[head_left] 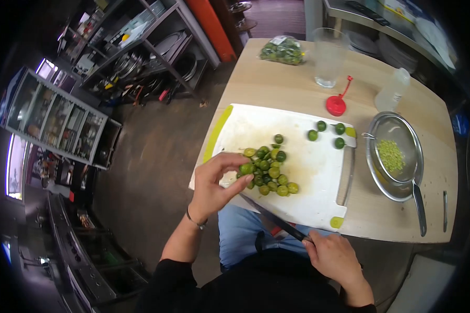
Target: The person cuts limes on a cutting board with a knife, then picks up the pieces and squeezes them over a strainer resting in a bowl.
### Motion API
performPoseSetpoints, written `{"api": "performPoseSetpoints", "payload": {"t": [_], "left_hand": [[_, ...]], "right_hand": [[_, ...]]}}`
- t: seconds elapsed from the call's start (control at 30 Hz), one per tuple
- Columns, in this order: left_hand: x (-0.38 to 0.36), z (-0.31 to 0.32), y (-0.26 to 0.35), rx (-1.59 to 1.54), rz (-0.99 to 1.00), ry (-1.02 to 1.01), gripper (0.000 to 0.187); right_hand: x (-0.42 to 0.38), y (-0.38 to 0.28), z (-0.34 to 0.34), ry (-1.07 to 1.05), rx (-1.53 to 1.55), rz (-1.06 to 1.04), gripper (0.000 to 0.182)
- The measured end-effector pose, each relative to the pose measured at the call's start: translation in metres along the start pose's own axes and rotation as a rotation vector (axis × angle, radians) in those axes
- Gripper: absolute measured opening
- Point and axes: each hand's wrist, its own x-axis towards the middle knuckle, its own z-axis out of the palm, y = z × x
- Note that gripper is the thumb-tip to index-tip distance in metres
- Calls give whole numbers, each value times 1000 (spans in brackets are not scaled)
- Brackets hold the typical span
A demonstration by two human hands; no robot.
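Between the thumb and fingers of my left hand is a small green lime. Beside that hand a pile of small limes, many of them cut and yellowish, lies on the white cutting board. My right hand grips the handle of a knife, whose dark blade slants up and left along the board's near edge, its tip close to my left thumb. Several dark green limes sit apart at the board's far right.
Right of the board, a strainer with pale green seeds rests over a metal bowl. Farther back stand a red lid, a clear pitcher, a squeeze bottle and a bag of limes. A thin metal tool lies far right.
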Motion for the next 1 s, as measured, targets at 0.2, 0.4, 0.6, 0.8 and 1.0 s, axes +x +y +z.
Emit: {"api": "performPoseSetpoints", "payload": {"t": [0.2, 0.4, 0.6, 0.8, 1.0], "left_hand": [[-55, -10, -23, 255, 122, 286, 32], [-58, 3, -36, 469, 168, 329, 27], [-60, 8, -44, 506, 137, 253, 25], [-60, 9, -48, 487, 181, 300, 20], [-57, 8, -47, 463, 202, 323, 16]], "right_hand": [[23, -30, 1, 148, -62, -5, 18], [30, -41, -1, 186, -116, 32, 18], [30, -50, -3, 171, -107, 51, 17], [31, -59, -10, 97, -98, 72, 18], [38, -61, -10, 70, -80, 60, 18]]}}
